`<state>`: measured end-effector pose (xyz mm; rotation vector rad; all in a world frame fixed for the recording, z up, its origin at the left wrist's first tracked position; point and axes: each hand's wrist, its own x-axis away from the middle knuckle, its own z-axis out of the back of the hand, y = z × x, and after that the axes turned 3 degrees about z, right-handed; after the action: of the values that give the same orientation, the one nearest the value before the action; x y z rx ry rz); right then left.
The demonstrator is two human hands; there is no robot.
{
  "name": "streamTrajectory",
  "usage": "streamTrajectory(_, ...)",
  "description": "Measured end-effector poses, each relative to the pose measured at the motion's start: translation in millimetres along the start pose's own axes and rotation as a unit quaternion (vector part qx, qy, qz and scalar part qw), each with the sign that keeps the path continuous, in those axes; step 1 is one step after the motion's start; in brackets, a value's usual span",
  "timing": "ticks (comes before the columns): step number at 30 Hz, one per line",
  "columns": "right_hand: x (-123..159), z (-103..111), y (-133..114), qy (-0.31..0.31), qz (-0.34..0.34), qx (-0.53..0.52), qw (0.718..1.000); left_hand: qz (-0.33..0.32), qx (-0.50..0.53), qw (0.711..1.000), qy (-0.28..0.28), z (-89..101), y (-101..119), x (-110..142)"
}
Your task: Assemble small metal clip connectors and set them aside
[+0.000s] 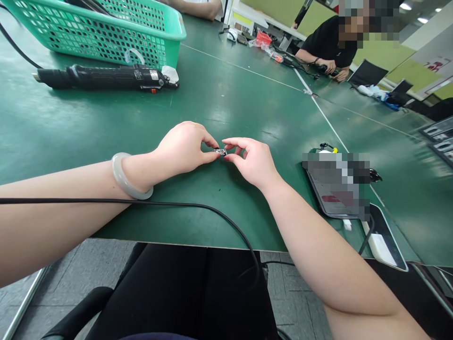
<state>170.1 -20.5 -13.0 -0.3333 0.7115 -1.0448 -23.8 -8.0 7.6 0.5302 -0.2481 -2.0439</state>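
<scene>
Black single piece [221, 152], two hands [184, 147] [255, 163]

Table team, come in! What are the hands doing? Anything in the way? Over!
Left hand: pinching small patterned piece. Right hand: at its other end, grip unclear. Black cable: crosses below the hands in view, clear of the piece.

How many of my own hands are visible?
2: your bare left hand, pinching a small black-and-silver rectangular piece over the green table, and your bare right hand, at the piece's right end.
</scene>
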Motion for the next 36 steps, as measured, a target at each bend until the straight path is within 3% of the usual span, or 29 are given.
streamTrajectory(13,1.4,0.1,-4.7,-0.003,0.015,0.022,1.000,-0.002,0.006,1.000,-0.011,-0.2,-1.5,-0.3)
streamTrajectory(31,0.2,-1.3,-1.1,-0.027,-0.010,0.029,0.999,-0.012,0.000,1.000,-0.021,-2.4,-5.5,-1.9)
streamTrajectory(36,-3.0,-2.9,3.5,-0.008,-0.023,0.051,0.998,-0.017,-0.016,1.000,-0.017,-5.0,-7.1,-0.5)
